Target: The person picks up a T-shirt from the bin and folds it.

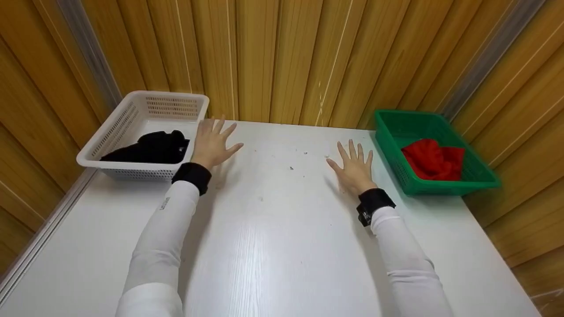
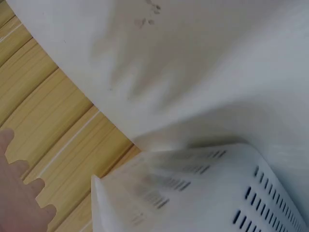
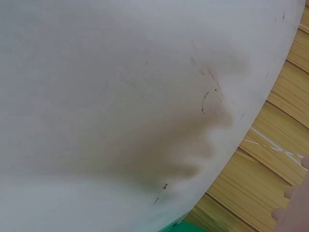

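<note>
My left hand [image 1: 212, 143] is spread with straight fingers beside the right rim of a white perforated basket [image 1: 123, 164], holding nothing. A crumpled black cloth [image 1: 154, 149] lies inside that basket. Over the right part of the table, my right hand [image 1: 354, 169] also has its fingers spread and nothing in it. It is just left of a green basket [image 1: 440, 187], where a bunched red cloth [image 1: 434, 159] lies. In the left wrist view the slotted basket wall [image 2: 203, 188] appears below the hand's shadow; fingertips [image 2: 36, 186] show at the lower left.
Both baskets stand at the back corners of a white table [image 1: 273, 229]. Wood-patterned panels [image 1: 264, 61] close off the back and the sides. A few small dark marks [image 1: 291, 168] dot the tabletop between the hands. Each wrist wears a black band.
</note>
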A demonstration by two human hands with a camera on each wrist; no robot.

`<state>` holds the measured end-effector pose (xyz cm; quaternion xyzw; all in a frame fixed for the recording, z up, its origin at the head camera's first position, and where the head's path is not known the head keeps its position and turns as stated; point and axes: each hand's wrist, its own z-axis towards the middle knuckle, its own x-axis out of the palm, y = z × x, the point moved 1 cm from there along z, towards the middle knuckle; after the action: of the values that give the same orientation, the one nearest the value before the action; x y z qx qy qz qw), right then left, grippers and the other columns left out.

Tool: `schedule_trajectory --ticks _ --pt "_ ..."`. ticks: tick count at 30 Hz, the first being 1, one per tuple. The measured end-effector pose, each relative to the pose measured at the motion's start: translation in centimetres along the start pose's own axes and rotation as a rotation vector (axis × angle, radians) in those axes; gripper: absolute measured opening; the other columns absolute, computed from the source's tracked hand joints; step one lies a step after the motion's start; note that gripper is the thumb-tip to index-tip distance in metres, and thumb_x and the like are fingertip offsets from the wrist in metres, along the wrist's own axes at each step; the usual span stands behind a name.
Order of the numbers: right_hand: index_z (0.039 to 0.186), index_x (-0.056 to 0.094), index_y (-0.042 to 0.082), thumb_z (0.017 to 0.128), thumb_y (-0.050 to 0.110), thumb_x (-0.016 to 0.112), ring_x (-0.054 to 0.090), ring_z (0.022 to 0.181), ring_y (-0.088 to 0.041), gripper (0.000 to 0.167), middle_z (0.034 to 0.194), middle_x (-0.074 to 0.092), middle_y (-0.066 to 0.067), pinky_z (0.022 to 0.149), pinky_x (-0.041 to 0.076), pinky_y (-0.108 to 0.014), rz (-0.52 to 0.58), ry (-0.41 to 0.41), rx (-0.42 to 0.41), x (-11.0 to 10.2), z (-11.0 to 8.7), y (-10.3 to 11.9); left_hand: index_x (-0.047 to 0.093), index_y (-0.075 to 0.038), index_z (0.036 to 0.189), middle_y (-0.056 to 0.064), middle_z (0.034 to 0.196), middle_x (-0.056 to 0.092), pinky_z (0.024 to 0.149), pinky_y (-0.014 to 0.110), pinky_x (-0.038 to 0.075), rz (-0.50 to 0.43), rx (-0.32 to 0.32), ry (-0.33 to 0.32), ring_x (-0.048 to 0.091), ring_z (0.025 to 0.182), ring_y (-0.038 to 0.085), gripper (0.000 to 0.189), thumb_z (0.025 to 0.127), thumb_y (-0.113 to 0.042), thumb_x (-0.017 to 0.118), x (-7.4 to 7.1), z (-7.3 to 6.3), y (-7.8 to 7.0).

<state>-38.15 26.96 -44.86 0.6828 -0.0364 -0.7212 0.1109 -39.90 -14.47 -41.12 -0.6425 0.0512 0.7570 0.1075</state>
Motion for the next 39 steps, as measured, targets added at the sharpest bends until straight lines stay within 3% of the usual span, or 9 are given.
schedule_trajectory --ticks 8,13,17,22,30,39 --pt "0.167 0.010 0.018 0.105 0.064 0.033 -0.003 0.161 -0.047 0.080 0.174 -0.001 -0.021 0.125 -0.013 -0.070 0.006 -0.004 -0.009 0.1 -0.3 -0.1 0.026 -0.020 0.163 0.020 0.172 0.019 0.128 0.067 0.008 -0.020 -0.098 0.009 0.016 0.158 0.046 0.072 0.104 -0.058 0.042 -1.6 -1.6 4.6" --pt "0.167 0.010 0.018 0.105 0.064 0.033 -0.005 0.161 -0.046 0.080 0.174 -0.001 -0.020 0.125 -0.014 -0.069 0.011 -0.007 -0.004 0.1 -0.5 -0.2 0.024 -0.017 0.164 0.022 0.171 0.016 0.127 0.069 0.006 0.003 -0.164 0.050 0.014 0.157 0.049 0.071 0.105 -0.054 0.041 -2.3 -2.7 7.7" --pt "0.167 0.009 0.018 0.105 0.063 0.032 -0.005 0.161 -0.046 0.080 0.174 -0.001 -0.020 0.125 -0.014 -0.068 0.005 -0.011 0.002 0.2 -0.5 -0.4 0.022 -0.014 0.164 0.027 0.169 0.017 0.126 0.071 0.009 0.001 -0.214 0.078 0.016 0.155 0.053 0.069 0.107 -0.050 0.037 -2.4 -3.3 9.3" --pt "0.167 0.008 0.019 0.105 0.065 0.032 -0.003 0.161 -0.046 0.081 0.174 -0.001 -0.020 0.125 -0.014 -0.069 -0.009 -0.005 -0.001 0.3 -0.7 -0.5 0.016 -0.012 0.165 0.033 0.167 0.013 0.123 0.075 0.010 -0.053 -0.289 0.124 0.014 0.152 0.059 0.070 0.108 -0.048 0.035 -2.0 -4.2 10.2" --pt "0.167 0.009 0.019 0.104 0.066 0.032 -0.004 0.161 -0.046 0.082 0.174 -0.001 -0.019 0.124 -0.015 -0.069 0.013 -0.001 -0.002 0.5 -0.8 -0.8 0.012 -0.009 0.164 0.040 0.165 0.006 0.117 0.083 0.006 -0.173 -0.408 0.201 0.006 0.148 0.070 0.091 0.097 -0.052 0.056 -1.8 -5.0 10.6" --pt "0.166 0.012 0.018 0.106 0.062 0.034 -0.001 0.161 -0.046 0.079 0.174 0.002 -0.020 0.125 -0.012 -0.070 0.010 -0.016 -0.010 0.4 -1.4 -0.4 0.000 -0.011 0.165 0.045 0.161 -0.009 0.111 0.089 0.011 -0.293 -0.542 0.342 -0.003 0.140 0.080 0.105 0.091 -0.051 0.063 -1.4 -5.2 11.5"
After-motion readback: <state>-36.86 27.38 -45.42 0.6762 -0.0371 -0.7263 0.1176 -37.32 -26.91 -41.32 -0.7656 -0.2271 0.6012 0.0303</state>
